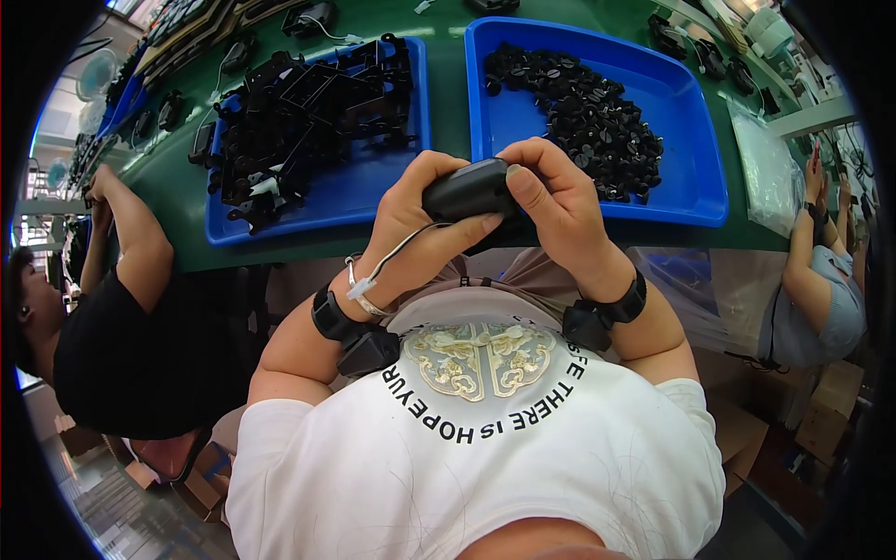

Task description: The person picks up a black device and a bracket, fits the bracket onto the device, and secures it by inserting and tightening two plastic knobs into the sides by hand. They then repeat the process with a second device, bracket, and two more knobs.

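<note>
Near the table's front edge, between the two blue trays, I hold a rounded black plastic housing (464,190). My left hand (411,229) is wrapped round its left side, thumb along the lower edge. A thin black and white cable runs from the housing over this hand to a white connector (360,288) at the wrist. My right hand (562,201) closes on the housing's right end, its thumb and index finger at the corner. Whether a small part sits under those fingertips cannot be made out.
The left blue tray (422,103) holds tangled black plastic brackets; the right one (695,182) holds a heap of small black round-headed parts. More cabled black housings (311,17) lie along the back. A plastic bag (761,163) lies at right. Co-workers sit on both sides.
</note>
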Action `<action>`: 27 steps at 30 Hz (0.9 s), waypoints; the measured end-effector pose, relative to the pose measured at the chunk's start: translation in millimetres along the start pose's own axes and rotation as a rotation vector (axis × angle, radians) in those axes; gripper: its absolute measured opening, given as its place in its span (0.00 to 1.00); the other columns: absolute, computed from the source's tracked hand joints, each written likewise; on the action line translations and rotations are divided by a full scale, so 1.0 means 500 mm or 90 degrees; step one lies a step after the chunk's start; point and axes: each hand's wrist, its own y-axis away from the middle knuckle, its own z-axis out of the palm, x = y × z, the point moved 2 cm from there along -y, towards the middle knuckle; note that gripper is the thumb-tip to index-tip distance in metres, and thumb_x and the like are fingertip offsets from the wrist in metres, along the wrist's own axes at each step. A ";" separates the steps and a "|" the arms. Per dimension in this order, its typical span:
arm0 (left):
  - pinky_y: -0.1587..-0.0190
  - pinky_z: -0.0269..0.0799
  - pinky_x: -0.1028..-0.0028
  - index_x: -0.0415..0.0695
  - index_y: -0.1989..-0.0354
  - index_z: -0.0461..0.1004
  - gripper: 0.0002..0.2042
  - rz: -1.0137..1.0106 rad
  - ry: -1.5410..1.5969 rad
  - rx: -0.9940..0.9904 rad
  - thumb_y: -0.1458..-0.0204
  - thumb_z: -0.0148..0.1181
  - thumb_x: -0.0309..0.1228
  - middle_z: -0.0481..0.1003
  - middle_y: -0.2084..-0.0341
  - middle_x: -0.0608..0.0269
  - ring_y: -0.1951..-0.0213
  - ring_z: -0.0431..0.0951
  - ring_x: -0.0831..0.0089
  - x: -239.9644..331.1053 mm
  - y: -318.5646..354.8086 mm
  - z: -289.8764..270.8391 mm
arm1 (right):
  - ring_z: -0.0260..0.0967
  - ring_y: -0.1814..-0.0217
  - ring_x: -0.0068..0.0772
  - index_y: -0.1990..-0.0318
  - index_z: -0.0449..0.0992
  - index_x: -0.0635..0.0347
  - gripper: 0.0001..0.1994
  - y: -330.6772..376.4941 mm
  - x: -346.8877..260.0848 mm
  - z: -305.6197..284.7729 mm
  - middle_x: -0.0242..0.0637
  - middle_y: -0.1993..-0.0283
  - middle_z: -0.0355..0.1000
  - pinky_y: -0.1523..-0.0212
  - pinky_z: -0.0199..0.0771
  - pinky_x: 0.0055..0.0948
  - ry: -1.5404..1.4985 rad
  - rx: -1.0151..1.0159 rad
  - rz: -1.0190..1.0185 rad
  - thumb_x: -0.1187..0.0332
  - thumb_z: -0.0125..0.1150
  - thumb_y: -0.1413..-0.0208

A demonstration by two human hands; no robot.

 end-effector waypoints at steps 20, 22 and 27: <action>0.69 0.71 0.82 0.40 0.61 0.66 0.19 -0.019 0.091 -0.015 0.59 0.68 0.27 0.73 0.71 0.63 0.70 0.74 0.81 -0.001 0.008 0.008 | 0.63 0.55 0.20 0.51 0.67 0.66 0.14 0.015 -0.004 0.007 0.32 0.58 0.67 0.52 0.62 0.18 -0.039 0.004 -0.003 0.67 0.50 0.40; 0.69 0.71 0.82 0.40 0.61 0.66 0.19 -0.036 0.149 -0.001 0.59 0.68 0.27 0.73 0.71 0.63 0.69 0.74 0.81 -0.014 0.004 0.004 | 0.63 0.55 0.20 0.51 0.67 0.66 0.14 0.013 0.001 0.005 0.32 0.58 0.66 0.52 0.62 0.18 -0.137 0.009 0.025 0.68 0.50 0.41; 0.65 0.71 0.81 0.41 0.59 0.66 0.19 -0.049 0.149 0.012 0.59 0.67 0.26 0.73 0.68 0.63 0.67 0.73 0.81 -0.009 0.008 -0.009 | 0.63 0.53 0.20 0.51 0.67 0.66 0.14 0.009 -0.003 0.000 0.31 0.57 0.67 0.51 0.62 0.19 0.008 -0.038 -0.053 0.69 0.51 0.41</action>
